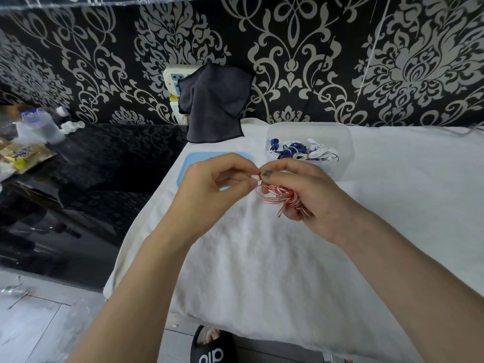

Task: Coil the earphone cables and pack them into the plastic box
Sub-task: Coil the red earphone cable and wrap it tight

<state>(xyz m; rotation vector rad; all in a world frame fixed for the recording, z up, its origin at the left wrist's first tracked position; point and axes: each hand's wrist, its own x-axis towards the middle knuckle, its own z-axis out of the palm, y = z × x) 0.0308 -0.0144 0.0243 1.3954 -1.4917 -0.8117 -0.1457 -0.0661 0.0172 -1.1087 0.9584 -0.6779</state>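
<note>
Blue and white earphones (301, 151) already coiled in far plastic box (343, 142). Red-white cable (284, 199) bundled in right hand (309, 197); left hand (209, 187) pinching its end; packing left.

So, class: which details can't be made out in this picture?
Head view:
- Red-and-white cable: far end hidden inside right hand.
- Piece pinched by left hand: too small to identify.
- Blue lid: partly behind left hand.
- Cables in plastic box: tangled, count unclear.
</note>
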